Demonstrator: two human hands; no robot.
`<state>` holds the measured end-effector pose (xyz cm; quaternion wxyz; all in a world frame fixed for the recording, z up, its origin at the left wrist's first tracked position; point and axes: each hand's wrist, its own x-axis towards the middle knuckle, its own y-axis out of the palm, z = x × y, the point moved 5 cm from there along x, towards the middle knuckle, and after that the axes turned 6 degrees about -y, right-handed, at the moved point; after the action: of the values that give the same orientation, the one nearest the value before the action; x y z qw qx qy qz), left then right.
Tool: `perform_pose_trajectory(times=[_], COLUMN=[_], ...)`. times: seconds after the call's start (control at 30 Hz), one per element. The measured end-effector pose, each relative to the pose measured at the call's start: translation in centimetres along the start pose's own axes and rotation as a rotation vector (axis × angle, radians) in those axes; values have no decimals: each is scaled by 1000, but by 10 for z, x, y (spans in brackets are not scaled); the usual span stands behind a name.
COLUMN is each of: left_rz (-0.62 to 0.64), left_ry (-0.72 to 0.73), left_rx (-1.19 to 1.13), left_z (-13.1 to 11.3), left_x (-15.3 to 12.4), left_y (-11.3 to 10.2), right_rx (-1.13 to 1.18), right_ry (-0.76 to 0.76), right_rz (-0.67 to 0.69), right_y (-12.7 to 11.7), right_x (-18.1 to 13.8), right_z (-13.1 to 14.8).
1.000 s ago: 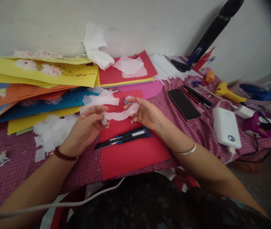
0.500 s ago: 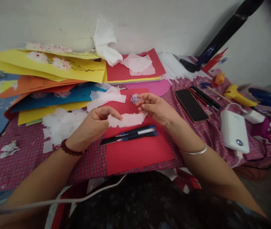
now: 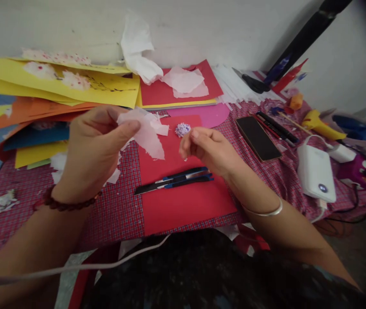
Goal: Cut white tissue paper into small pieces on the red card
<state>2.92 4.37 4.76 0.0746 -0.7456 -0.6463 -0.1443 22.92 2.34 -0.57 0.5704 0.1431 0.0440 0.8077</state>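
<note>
My left hand is closed, pinching a torn piece of white tissue paper between thumb and fingers; it hangs over the red paper. My right hand has its fingers curled together above the red paper; a tiny white bit shows under the fingertips, and what they hold is hard to make out. Right beside those fingertips is a small purple and white paper flower; I cannot tell whether they touch it. A blue and black cutter knife lies across the red paper, below both hands.
Yellow cards with flower pictures are stacked at left. More tissue lies on red paper behind. To the right are a phone, pens, a white power bank and a yellow glue gun. Black scissors lie farther back.
My left hand has moved left and up, carrying the tissue paper away from my right hand. The right fingers have curled in more and shifted slightly; the flower stays close by them.
</note>
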Motion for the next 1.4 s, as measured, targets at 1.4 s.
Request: perform_pose_trajectory(times=[1.4], left_rz=[305], left_ry=[-292], left_rx=[548], left_z=[27], left_x=[-31], left_y=[27], right_rx=[-345], right_ry=[29], right_rz=[138], right_y=[35], right_x=[-8], right_z=[-31])
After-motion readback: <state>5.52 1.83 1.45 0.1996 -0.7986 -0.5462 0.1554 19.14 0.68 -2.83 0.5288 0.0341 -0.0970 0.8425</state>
